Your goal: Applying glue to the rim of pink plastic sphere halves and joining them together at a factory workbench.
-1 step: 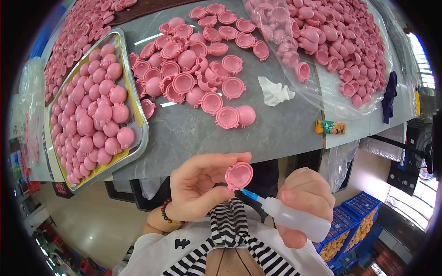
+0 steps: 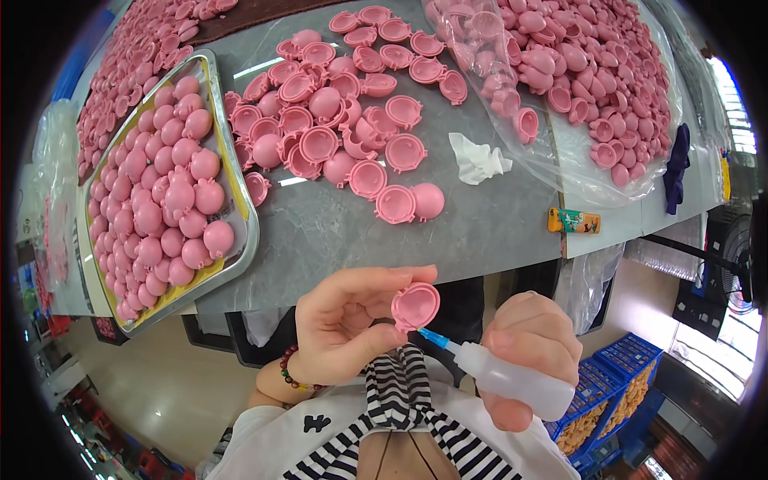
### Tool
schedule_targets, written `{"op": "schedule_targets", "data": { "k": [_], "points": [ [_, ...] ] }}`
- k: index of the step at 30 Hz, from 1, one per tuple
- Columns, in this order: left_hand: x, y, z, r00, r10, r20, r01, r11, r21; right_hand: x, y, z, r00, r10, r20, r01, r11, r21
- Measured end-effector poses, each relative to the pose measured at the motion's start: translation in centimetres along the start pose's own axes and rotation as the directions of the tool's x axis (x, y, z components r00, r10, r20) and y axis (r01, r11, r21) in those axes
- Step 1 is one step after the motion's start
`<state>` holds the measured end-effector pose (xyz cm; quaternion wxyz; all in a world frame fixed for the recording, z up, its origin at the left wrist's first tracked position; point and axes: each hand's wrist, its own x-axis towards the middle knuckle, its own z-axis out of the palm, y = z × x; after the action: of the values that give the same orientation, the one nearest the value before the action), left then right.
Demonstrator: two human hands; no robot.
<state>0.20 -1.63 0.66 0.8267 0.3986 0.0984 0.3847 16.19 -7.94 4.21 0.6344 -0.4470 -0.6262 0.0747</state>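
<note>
Left hand (image 2: 340, 324) pinches pink half-shell (image 2: 415, 305); right hand (image 2: 534, 348) wraps white bottle (image 2: 512, 384).
Bottle slants lengthwise up-left, blue nozzle (image 2: 434, 338) at half-shell's edge; orange-green object (image 2: 576, 222) bears print.

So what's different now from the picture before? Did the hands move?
Nothing visibly changed. The left hand still holds the pink half-shell, the right hand still holds the blue-tipped white squeeze bottle at its lower edge, and the metal tray stayed put.
</note>
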Motion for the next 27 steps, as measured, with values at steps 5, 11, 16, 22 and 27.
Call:
{"op": "schedule_targets", "data": {
  "k": [5, 11, 16, 22, 27],
  "points": [
    [0.10, -0.02, -0.02, 1.000, 0.012, 0.021, -0.012, 1.000, 0.003, -0.03, 0.19, -0.18, 0.999, 0.008, 0.047, -0.007, 1.000, -0.023],
    [0.06, 0.05, 0.11, 1.000, 0.017, 0.019, -0.017, 1.000, 0.016, -0.18, 0.22, 0.10, 0.997, -0.015, -0.071, 0.014, 1.000, -0.018],
    [-0.06, 0.16, 0.13, 1.000, 0.022, 0.014, -0.022, 1.000, 0.015, -0.06, 0.53, 0.37, 0.999, -0.041, -0.024, 0.039, 0.997, -0.064],
    [0.22, 0.36, 0.31, 0.999, 0.042, -0.002, -0.041, 0.995, 0.089, 0.05, 0.60, 0.11, 0.998, -0.028, -0.060, 0.023, 0.997, -0.077],
    [0.28, 0.67, 0.42, 0.990, 0.142, -0.027, -0.118, 0.904, 0.411, 0.13, 0.65, 0.10, 0.998, -0.048, -0.032, 0.045, 0.995, -0.094]
  ]
}}
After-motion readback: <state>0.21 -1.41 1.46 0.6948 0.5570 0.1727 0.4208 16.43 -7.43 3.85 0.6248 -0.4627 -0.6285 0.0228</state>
